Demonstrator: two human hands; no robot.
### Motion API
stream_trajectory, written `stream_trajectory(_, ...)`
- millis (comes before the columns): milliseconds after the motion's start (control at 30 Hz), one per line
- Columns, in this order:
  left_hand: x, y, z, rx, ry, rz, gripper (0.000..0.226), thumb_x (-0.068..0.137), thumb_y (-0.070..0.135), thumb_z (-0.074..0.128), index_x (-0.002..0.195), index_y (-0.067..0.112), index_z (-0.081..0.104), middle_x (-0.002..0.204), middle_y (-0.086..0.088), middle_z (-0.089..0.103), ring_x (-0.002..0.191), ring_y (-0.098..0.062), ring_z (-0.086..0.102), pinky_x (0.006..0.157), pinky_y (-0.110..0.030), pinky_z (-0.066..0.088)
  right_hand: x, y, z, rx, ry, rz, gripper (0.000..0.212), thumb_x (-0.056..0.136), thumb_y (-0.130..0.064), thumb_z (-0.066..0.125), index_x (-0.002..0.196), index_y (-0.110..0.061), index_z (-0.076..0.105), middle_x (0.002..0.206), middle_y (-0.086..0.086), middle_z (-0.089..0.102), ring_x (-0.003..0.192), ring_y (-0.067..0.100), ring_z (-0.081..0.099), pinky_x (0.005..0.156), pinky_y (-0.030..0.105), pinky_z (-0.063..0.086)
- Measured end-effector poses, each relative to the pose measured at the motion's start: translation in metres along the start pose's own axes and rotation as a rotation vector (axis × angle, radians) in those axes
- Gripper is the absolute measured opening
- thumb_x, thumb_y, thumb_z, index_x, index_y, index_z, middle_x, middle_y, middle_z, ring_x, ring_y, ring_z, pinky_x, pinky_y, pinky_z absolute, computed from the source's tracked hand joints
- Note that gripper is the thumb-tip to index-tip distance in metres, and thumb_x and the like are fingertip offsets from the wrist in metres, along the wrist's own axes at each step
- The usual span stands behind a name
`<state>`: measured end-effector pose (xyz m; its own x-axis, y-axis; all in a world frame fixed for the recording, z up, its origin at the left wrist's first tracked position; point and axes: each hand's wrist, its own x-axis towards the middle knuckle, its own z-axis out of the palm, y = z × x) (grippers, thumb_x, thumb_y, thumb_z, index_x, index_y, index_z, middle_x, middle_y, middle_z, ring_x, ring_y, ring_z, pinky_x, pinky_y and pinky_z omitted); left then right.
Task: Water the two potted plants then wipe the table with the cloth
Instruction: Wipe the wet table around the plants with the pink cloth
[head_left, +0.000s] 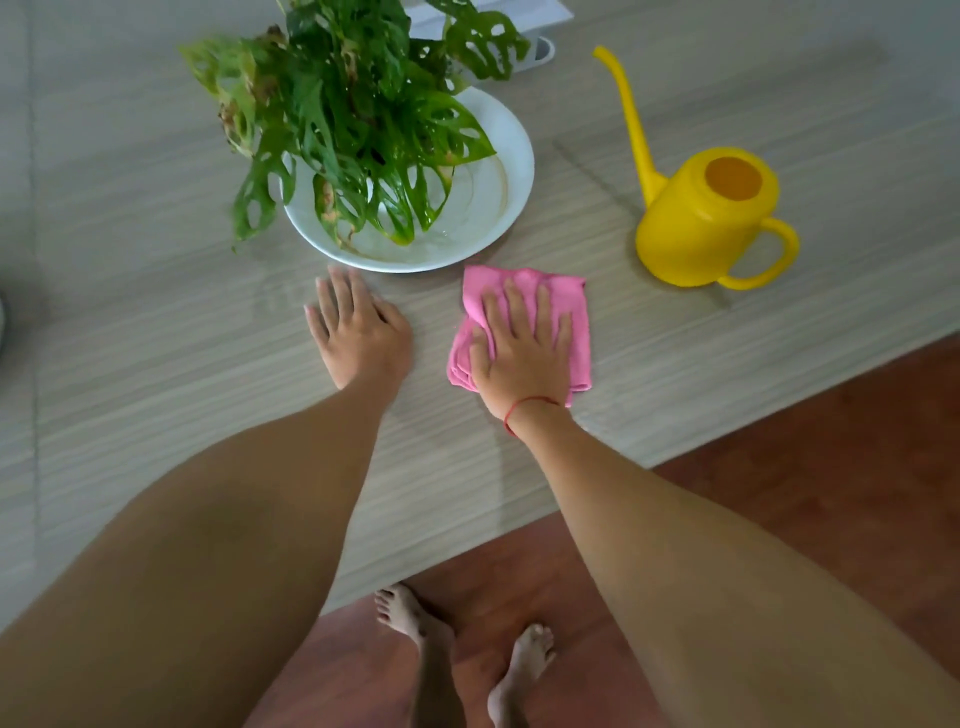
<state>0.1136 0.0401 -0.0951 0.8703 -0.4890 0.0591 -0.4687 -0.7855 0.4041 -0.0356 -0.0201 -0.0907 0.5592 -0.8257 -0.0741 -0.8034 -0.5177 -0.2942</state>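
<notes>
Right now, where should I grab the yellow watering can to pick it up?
Probably by the loop handle of the yellow watering can, coming from the right. The handle sticks out on that side with an open gap for fingers, while the long thin spout points the other way.

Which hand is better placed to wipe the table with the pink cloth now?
Right. The right hand lies flat on the folded pink cloth, fingers straight, while the left hand rests bare on the grey striped table beside it, touching no cloth.
</notes>
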Motion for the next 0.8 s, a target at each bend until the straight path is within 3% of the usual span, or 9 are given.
stream_trajectory(67, -0.001, 0.000, -0.002, -0.004, -0.018, -0.012, 0.054, 0.100, 0.026, 0.028, 0.153, 0.014, 0.025, 0.161, -0.001, 0.016, 0.150, -0.018, 0.006, 0.121, -0.039, -0.001, -0.003, 0.029, -0.007, -0.023, -0.016, -0.017, 0.056, 0.094, -0.045, 0.021, 0.149, -0.034, 0.016, 0.160, -0.010, 0.009, 0.149, 0.025, 0.006, 0.120, 0.051, 0.004)
stream_trajectory(200, 0.000, 0.001, -0.001, 0.008, -0.023, -0.013, 0.056, 0.099, 0.027, 0.028, 0.153, 0.014, 0.023, 0.162, -0.001, 0.013, 0.150, -0.018, 0.004, 0.121, -0.039, -0.002, 0.001, 0.077, -0.019, -0.053, 0.052, 0.180, 0.053, 0.099, -0.045, 0.025, 0.149, -0.034, 0.011, 0.160, -0.010, 0.005, 0.149, 0.024, 0.003, 0.121, 0.050, 0.004)
stream_trajectory(367, 0.000, 0.001, 0.001, 0.022, -0.014, -0.010, 0.057, 0.098, 0.026, 0.027, 0.153, 0.014, 0.021, 0.162, -0.001, 0.012, 0.150, -0.020, 0.003, 0.121, -0.040, -0.003, 0.017, 0.049, -0.011, -0.033, 0.057, 0.355, 0.059, 0.099, -0.047, 0.025, 0.151, -0.029, 0.003, 0.161, 0.000, -0.002, 0.147, 0.033, -0.006, 0.118, 0.058, -0.003)
stream_trajectory(433, -0.001, 0.000, 0.001, 0.012, -0.019, 0.000, 0.057, 0.098, 0.026, 0.028, 0.153, 0.014, 0.021, 0.162, -0.001, 0.012, 0.150, -0.019, 0.002, 0.121, -0.039, -0.004, 0.019, 0.021, -0.005, -0.008, 0.044, 0.330, 0.060, 0.099, -0.047, 0.023, 0.150, -0.029, -0.001, 0.160, 0.001, -0.007, 0.146, 0.037, -0.012, 0.115, 0.062, -0.008)
stream_trajectory(567, 0.000, -0.002, -0.008, -0.105, -0.034, 0.027, 0.058, 0.095, 0.019, 0.034, 0.152, 0.012, 0.025, 0.160, -0.003, 0.021, 0.150, -0.020, 0.007, 0.121, -0.039, -0.002, -0.012, -0.022, 0.006, -0.028, -0.009, 0.078, 0.056, 0.100, -0.045, 0.023, 0.150, -0.032, 0.001, 0.160, -0.002, -0.007, 0.146, 0.036, -0.011, 0.115, 0.059, -0.010)
stream_trajectory(700, -0.011, -0.021, -0.023, -0.181, -0.098, 0.168, 0.051, 0.099, 0.021, 0.035, 0.149, 0.009, 0.032, 0.158, -0.009, 0.026, 0.149, -0.024, 0.007, 0.121, -0.040, 0.000, -0.052, 0.020, -0.003, -0.052, -0.049, -0.055, 0.054, 0.096, -0.047, 0.017, 0.149, -0.038, 0.008, 0.160, -0.010, 0.000, 0.149, 0.024, -0.001, 0.120, 0.054, 0.004)
stream_trajectory(800, -0.039, -0.052, -0.034, -0.082, -0.075, 0.151, 0.051, 0.101, 0.028, 0.035, 0.148, 0.009, 0.033, 0.158, -0.009, 0.026, 0.149, -0.025, 0.008, 0.121, -0.043, 0.003, -0.069, 0.070, -0.015, -0.082, -0.028, 0.067, 0.054, 0.095, -0.047, 0.013, 0.148, -0.039, 0.004, 0.160, -0.011, -0.002, 0.149, 0.022, 0.001, 0.121, 0.049, 0.004)
